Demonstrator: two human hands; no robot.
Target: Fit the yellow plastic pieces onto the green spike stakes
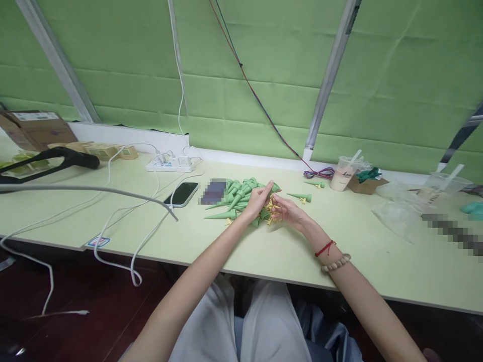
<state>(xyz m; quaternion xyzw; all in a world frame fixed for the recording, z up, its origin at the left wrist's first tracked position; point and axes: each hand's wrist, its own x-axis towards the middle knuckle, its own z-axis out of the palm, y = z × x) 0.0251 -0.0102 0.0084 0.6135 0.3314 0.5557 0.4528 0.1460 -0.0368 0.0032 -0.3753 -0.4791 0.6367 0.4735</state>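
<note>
A pile of green plastic spikes (pixel 241 193) lies on the pale table, with small yellow pieces (pixel 268 219) at its right side. Over the right part of the pile, my left hand (pixel 259 199) is closed on a green spike (pixel 276 188), whose end shows beyond the fingers. Close beside it, my right hand (pixel 289 212) has its fingers pinched on a small yellow piece (pixel 273 197), near the spike. Two more green spikes with yellow parts, one nearer (pixel 302 197) and one farther (pixel 316 184), lie apart to the right.
Left of the pile are a phone (pixel 181 194), a power strip (pixel 169 164) and loose white cables (pixel 109 216). To the right stand a drink cup (pixel 343 173), a small cardboard box (pixel 367 185) and a clear plastic bag (pixel 400 213). A large carton (pixel 37 130) sits far left.
</note>
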